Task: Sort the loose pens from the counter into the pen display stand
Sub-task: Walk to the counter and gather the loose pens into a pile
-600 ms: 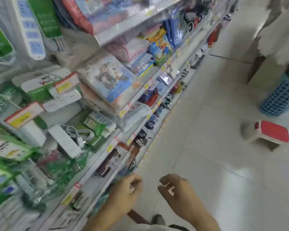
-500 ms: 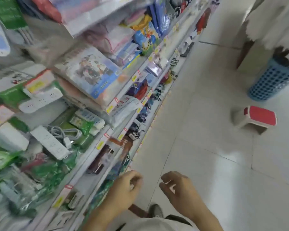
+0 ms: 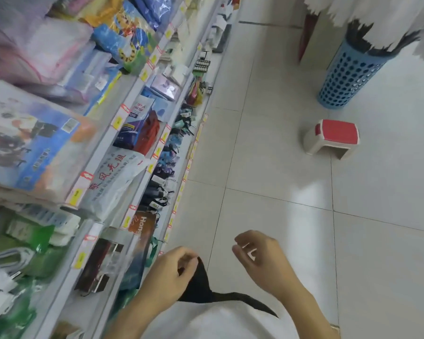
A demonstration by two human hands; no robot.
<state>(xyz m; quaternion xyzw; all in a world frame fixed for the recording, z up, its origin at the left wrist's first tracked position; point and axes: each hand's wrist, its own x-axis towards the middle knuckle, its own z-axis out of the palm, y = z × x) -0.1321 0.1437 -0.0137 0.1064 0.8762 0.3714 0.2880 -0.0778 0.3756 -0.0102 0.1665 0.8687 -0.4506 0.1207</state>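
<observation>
On the shelving (image 3: 103,167) at left, a white plastic bag (image 3: 115,182) carries red Chinese characters reading "乘风无阻", and a brown package (image 3: 142,226) below it shows the letters "Hon"; yellow price tags (image 3: 77,193) line the shelf edges, their print too blurred to read. No pens or pen display stand are in view. The left hand (image 3: 171,272) hangs near the shelves with fingers loosely curled, its grip holding nothing. The right hand (image 3: 262,258), over the tiled floor (image 3: 267,167), is likewise loosely curled and released. Far right stand a red-topped stool (image 3: 333,138) and a blue perforated basket (image 3: 348,74).
</observation>
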